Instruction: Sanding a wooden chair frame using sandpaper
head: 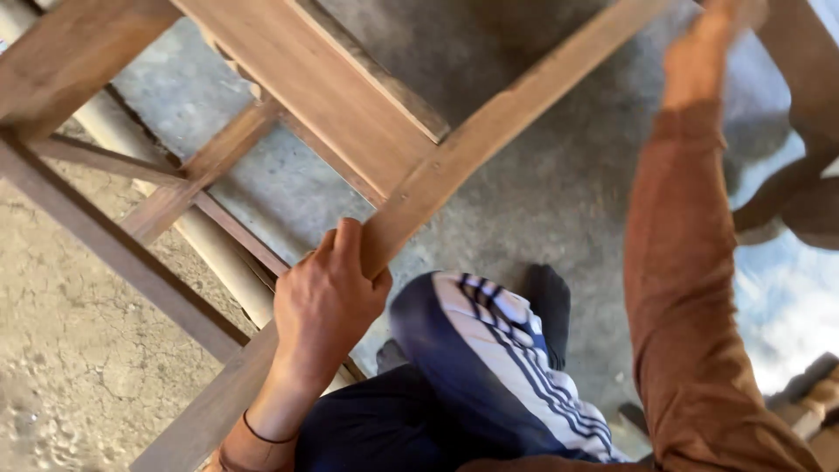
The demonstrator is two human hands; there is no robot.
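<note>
A brown wooden frame of rails and legs [315,83] fills the upper left of the head view. My left hand [325,301] is wrapped around the near end of a long diagonal wooden rail [498,118]. My right arm, in a rust-orange sleeve, stretches up to the top right, where my right hand [708,44] is blurred against the far end of the same frame. Whether it grips the wood I cannot tell. Below, my knee in dark trousers with striped white panels [498,350] is raised beneath the rail.
Grey concrete floor [559,183] lies under the frame, with cracked sandy ground [70,350] at left. A pale pipe [218,253] runs diagonally beneath the frame. Dark wooden shapes [804,175] stand at the right edge, with bright light behind them.
</note>
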